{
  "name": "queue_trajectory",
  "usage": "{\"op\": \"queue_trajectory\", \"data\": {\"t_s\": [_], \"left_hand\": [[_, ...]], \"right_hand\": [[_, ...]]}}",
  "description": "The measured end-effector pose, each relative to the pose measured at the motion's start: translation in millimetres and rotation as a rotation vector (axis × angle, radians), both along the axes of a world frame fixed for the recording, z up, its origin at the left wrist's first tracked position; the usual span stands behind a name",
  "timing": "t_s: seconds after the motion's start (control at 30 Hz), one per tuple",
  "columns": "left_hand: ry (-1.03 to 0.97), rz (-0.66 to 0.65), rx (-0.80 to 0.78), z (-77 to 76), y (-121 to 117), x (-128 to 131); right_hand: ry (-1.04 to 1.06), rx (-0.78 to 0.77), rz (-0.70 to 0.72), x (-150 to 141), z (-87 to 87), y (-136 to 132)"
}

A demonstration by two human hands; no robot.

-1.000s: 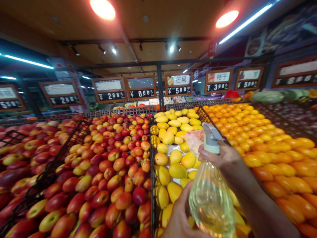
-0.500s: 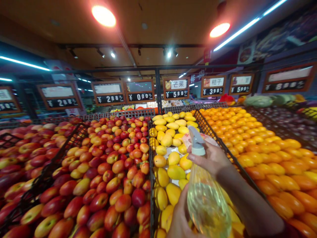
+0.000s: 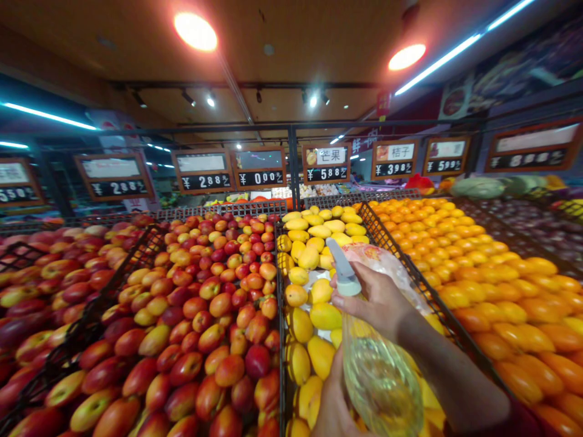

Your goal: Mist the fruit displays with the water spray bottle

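Note:
A clear spray bottle (image 3: 380, 370) with a grey-white spray head (image 3: 339, 261) leans over the mangoes, its head tipped to the left. My left hand (image 3: 334, 397) is wrapped around the lower side of the bottle, partly cut off by the bottom edge. At the neck, my right hand (image 3: 376, 297) is closed with its thumb against the collar; its other fingers are hidden behind. A clear plastic bag (image 3: 387, 261) with red print shows just beyond the right hand; I cannot tell whether the fingers hold it. Yellow mangoes (image 3: 323, 315) lie below both hands.
Red-yellow nectarine-like fruit (image 3: 195, 340) fills the bins to the left. Oranges (image 3: 478, 273) are piled to the right, past a black mesh divider (image 3: 392, 243). Price signs (image 3: 325, 162) hang from a rail above the back. Dark round fruit (image 3: 510, 224) lies far right.
The spray head has swung left and tilted over more. My right hand has shifted slightly left with it, and more of the plastic bag shows. Both hands stay on the bottle.

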State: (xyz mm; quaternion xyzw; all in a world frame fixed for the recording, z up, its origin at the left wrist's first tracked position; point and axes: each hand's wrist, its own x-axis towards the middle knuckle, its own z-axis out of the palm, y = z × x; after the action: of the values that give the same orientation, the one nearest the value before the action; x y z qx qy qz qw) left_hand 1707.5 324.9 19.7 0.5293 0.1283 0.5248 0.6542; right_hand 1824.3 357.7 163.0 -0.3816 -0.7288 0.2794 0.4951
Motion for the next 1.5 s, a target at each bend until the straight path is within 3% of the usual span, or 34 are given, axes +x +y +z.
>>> {"op": "queue_trajectory", "data": {"t_s": [0.3, 0.4, 0.53, 0.67, 0.83, 1.13, 1.5], "left_hand": [[0.102, 0.031, -0.013, -17.1, 6.5, -5.3], [0.108, 0.019, 0.020, -15.7, 7.5, -5.4], [0.070, -0.028, 0.055, -8.9, 6.3, -3.6], [-0.016, -0.088, 0.031, -7.0, 4.8, -2.2], [0.017, -0.087, 0.007, -11.8, 4.5, -4.2], [0.042, -0.116, 0.045, 2.6, 0.0, -5.5], [0.099, -0.103, 0.005, -12.3, 2.9, -4.8]], "right_hand": [[0.075, 0.014, 0.007, 5.8, -6.2, 2.4], [0.117, 0.017, 0.004, 12.7, -13.1, 2.5], [0.199, -0.012, -0.106, 22.5, -20.1, 1.2], [0.188, -0.029, -0.177, 28.1, -21.0, -0.3], [0.171, -0.007, -0.202, 29.0, -18.8, -2.8], [0.219, -0.039, -0.294, 36.9, -25.2, -8.7], [0.134, 0.003, -0.337, 41.1, -22.4, -19.8]]}}
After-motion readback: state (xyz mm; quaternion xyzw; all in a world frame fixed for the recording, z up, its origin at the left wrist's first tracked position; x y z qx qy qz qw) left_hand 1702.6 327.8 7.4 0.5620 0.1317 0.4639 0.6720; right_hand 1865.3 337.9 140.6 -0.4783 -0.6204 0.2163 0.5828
